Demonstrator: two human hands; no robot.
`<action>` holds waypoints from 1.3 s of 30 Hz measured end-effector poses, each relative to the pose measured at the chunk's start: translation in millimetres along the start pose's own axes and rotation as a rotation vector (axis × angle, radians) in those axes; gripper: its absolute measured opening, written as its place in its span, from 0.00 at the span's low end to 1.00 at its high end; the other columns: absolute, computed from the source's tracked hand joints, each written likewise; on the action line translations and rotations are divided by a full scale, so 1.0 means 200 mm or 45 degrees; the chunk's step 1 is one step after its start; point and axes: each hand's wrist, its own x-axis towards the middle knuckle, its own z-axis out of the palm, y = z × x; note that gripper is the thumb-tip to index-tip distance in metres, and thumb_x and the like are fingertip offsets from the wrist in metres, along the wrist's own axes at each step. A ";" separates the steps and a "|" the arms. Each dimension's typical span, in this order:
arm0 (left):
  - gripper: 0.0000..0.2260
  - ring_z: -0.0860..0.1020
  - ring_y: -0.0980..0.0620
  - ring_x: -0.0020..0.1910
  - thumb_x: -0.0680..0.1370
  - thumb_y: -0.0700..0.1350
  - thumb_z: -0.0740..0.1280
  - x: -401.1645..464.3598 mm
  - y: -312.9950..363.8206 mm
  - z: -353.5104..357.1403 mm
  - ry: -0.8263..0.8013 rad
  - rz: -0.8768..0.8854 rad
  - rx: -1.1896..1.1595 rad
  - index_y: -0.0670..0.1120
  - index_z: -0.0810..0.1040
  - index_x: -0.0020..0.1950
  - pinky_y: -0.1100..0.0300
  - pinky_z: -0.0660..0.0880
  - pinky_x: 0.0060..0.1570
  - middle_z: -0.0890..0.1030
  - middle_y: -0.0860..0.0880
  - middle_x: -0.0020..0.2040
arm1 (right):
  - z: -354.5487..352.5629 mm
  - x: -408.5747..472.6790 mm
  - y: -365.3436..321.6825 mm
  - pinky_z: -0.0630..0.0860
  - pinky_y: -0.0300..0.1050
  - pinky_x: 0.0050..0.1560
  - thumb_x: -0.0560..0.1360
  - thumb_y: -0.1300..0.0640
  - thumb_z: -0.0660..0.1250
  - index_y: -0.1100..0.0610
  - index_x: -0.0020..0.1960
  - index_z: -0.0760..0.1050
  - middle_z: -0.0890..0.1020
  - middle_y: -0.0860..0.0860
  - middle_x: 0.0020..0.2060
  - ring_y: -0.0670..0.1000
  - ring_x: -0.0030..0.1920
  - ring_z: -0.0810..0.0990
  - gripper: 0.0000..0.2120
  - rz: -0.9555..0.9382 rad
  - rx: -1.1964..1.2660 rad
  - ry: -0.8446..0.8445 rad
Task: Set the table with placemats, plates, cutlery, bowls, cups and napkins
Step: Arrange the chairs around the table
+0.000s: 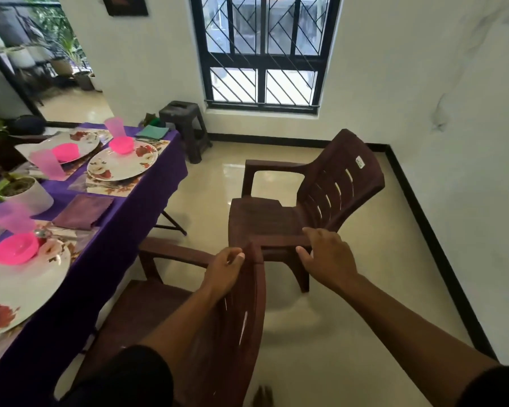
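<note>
Bright daylight from the window (263, 51) glares off the floor (212, 183); edges bend.

This is the dining room of a home. At 9 o'clock stands a desk (147, 201) under a purple cloth, laid with floral plates (122, 164), pink bowls (121, 144), pink cups (115, 127), folded napkins (83, 211) and a small potted plant (24, 192). 2 brown plastic armchairs (309, 201) stand on a glossy cream tiled floor (350, 304) at the centre and 6 o'clock. At 12 o'clock a barred window (263, 51) sits in a white wall, with a dark plastic stool (185, 127) below it to the left. At 10 o'clock an open doorway (41, 54) shows a balcony with potted plants.
</note>
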 end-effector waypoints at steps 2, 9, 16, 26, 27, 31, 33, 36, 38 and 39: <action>0.11 0.81 0.52 0.56 0.84 0.51 0.64 0.05 0.02 -0.01 0.000 0.043 0.019 0.50 0.80 0.63 0.58 0.77 0.54 0.83 0.51 0.56 | -0.02 0.05 0.01 0.80 0.55 0.58 0.80 0.39 0.62 0.51 0.74 0.70 0.80 0.52 0.64 0.56 0.62 0.78 0.27 0.002 -0.013 -0.009; 0.10 0.80 0.50 0.58 0.83 0.53 0.66 0.49 0.10 0.15 0.028 -0.025 0.033 0.52 0.81 0.61 0.52 0.78 0.60 0.82 0.51 0.58 | 0.01 0.50 0.26 0.79 0.54 0.59 0.80 0.39 0.61 0.52 0.74 0.69 0.79 0.53 0.65 0.56 0.63 0.78 0.27 -0.045 -0.097 -0.054; 0.19 0.77 0.48 0.67 0.82 0.52 0.68 0.90 0.23 0.26 -0.159 -0.093 0.216 0.48 0.76 0.71 0.52 0.74 0.68 0.78 0.49 0.68 | -0.06 0.99 0.44 0.76 0.55 0.56 0.78 0.39 0.63 0.50 0.73 0.69 0.79 0.54 0.64 0.57 0.63 0.77 0.27 -0.041 -0.250 -0.043; 0.24 0.76 0.48 0.67 0.80 0.54 0.71 1.26 0.23 0.48 -0.450 -0.229 0.604 0.48 0.74 0.73 0.56 0.75 0.64 0.76 0.47 0.71 | -0.05 1.61 0.75 0.73 0.59 0.62 0.73 0.40 0.68 0.49 0.71 0.71 0.75 0.56 0.67 0.60 0.68 0.71 0.29 -0.085 -0.481 -0.107; 0.25 0.76 0.48 0.67 0.79 0.54 0.72 1.31 0.24 0.50 -0.454 -0.251 0.626 0.48 0.73 0.73 0.56 0.75 0.64 0.76 0.47 0.71 | -0.04 1.70 0.80 0.72 0.60 0.62 0.72 0.41 0.69 0.49 0.70 0.72 0.75 0.56 0.67 0.61 0.68 0.70 0.28 -0.088 -0.510 -0.108; 0.28 0.74 0.44 0.70 0.79 0.53 0.72 1.42 0.22 0.59 -0.463 -0.338 0.708 0.47 0.69 0.77 0.55 0.72 0.68 0.74 0.45 0.73 | 0.04 1.99 0.99 0.70 0.60 0.62 0.72 0.40 0.69 0.48 0.68 0.73 0.74 0.55 0.66 0.60 0.69 0.69 0.27 -0.144 -0.635 -0.193; 0.27 0.73 0.43 0.72 0.83 0.49 0.68 1.43 0.18 0.68 -0.512 -0.442 0.723 0.43 0.67 0.79 0.55 0.70 0.70 0.73 0.41 0.75 | 0.09 2.13 1.07 0.69 0.58 0.64 0.72 0.39 0.68 0.46 0.69 0.72 0.74 0.53 0.67 0.58 0.70 0.68 0.27 -0.239 -0.724 -0.242; 0.26 0.73 0.41 0.72 0.84 0.49 0.66 1.44 0.18 0.79 -0.447 -0.492 0.703 0.43 0.65 0.80 0.56 0.70 0.67 0.73 0.41 0.74 | 0.09 2.38 1.16 0.66 0.58 0.69 0.74 0.38 0.64 0.46 0.72 0.69 0.72 0.53 0.70 0.57 0.72 0.67 0.28 -0.387 -0.842 -0.226; 0.28 0.75 0.42 0.69 0.80 0.50 0.71 1.42 0.20 0.83 -0.429 -0.442 0.755 0.46 0.66 0.78 0.53 0.72 0.67 0.75 0.42 0.71 | 0.08 2.54 1.19 0.63 0.59 0.72 0.76 0.36 0.61 0.45 0.72 0.68 0.71 0.52 0.72 0.56 0.74 0.65 0.28 -0.441 -0.861 -0.240; 0.28 0.75 0.43 0.69 0.78 0.50 0.72 1.41 0.18 0.86 -0.436 -0.437 0.790 0.46 0.68 0.75 0.52 0.72 0.68 0.76 0.43 0.70 | 0.07 2.56 1.21 0.61 0.59 0.74 0.76 0.35 0.59 0.45 0.73 0.66 0.70 0.52 0.73 0.56 0.75 0.65 0.29 -0.468 -0.931 -0.251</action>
